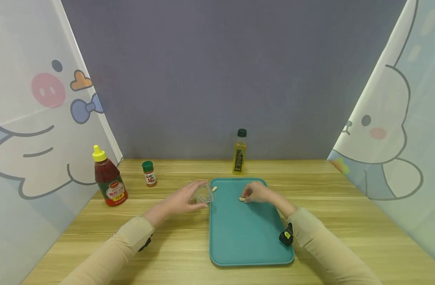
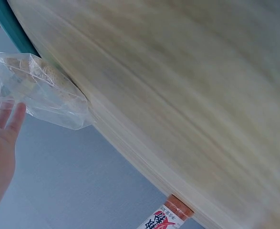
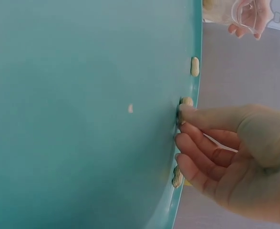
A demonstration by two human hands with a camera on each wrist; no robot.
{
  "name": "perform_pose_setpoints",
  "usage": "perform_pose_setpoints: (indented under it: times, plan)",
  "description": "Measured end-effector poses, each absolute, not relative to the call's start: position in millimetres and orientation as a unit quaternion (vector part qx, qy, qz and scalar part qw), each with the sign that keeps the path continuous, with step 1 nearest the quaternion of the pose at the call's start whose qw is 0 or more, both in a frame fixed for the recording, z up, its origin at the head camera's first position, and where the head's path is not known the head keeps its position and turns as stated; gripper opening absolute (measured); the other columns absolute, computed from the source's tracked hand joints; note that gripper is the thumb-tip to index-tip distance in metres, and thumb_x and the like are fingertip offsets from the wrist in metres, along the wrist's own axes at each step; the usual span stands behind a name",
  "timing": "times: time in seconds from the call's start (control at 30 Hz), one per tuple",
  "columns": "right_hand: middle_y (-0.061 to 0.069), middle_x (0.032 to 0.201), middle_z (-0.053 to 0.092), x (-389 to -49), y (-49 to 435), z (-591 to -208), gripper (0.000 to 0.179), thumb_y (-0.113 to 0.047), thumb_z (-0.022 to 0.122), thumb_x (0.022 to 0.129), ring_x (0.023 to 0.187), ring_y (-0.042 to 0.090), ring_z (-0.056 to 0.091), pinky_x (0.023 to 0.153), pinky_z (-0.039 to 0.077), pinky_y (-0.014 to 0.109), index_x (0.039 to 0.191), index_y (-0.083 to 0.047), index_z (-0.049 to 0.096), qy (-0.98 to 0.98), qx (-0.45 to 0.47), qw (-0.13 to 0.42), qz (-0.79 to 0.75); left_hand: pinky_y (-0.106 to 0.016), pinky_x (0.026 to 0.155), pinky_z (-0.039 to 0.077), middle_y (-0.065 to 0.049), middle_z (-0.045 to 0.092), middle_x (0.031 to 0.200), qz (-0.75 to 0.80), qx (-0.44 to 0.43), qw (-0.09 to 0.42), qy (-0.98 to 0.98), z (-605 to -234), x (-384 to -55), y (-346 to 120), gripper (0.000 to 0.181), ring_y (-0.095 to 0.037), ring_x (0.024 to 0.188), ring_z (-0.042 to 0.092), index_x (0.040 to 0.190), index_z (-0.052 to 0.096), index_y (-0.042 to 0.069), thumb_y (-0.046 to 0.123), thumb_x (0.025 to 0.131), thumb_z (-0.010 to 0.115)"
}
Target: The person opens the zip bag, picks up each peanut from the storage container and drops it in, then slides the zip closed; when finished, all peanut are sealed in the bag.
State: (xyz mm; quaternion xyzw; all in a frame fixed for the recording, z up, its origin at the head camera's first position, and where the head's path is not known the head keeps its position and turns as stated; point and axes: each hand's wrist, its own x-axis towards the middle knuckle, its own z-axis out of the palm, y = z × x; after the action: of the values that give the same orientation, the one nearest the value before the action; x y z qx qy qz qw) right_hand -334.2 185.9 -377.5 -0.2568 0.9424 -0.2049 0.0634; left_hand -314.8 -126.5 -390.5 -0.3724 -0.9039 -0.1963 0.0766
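Right hand [image 1: 257, 192] pinches 1 tan ridged peanut [image 3: 187, 101], its end jutting past the thumb; left hand [image 1: 183, 199] loosely cups a clear plastic bag [image 2: 51, 93].

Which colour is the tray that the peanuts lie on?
The tray is teal, best seen in the head view.

Head view: from above, fwd & down, farthest off, takes in tray [image 1: 251, 237] end to end; L wrist view: low, close, rolled steeply, along surface [image 2: 154, 95], shares spice jar [image 1: 150, 174] w/ head; R wrist view: close over tray, turned sideways, shares tray w/ head
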Motion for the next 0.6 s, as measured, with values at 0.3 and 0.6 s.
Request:
perform_pose_setpoints:
  times: [0.3,0.6]
  plan:
    - [0.003,0.09,0.069,-334.5,180.0,-380.1,0.016,-0.014,0.071,0.083,0.081,0.014,0.063,0.066,0.052,0.024,0.097,-0.008,0.07,0.929,-0.281,0.074,-0.228,-0.046,0.103,0.042,-0.008,0.044,0.142,-0.197,-0.368,0.075,-0.906,-390.5,-314.0,-126.8,0.082,-0.028,0.127,0.046,0.146,0.032,0.013,0.061,0.084,0.056]
    - [0.0,0.083,0.065,-333.3,179.1,-381.7,0.012,-0.017,0.072,0.082,0.073,0.009,0.057,0.061,0.048,0.023,0.091,-0.009,0.069,0.932,-0.264,0.08,-0.235,-0.046,0.102,0.043,-0.008,0.046,0.14,-0.199,-0.366,0.08,-0.906,-389.8,-313.8,-125.9,0.08,-0.027,0.123,0.049,0.145,0.033,0.011,0.058,0.085,0.058]
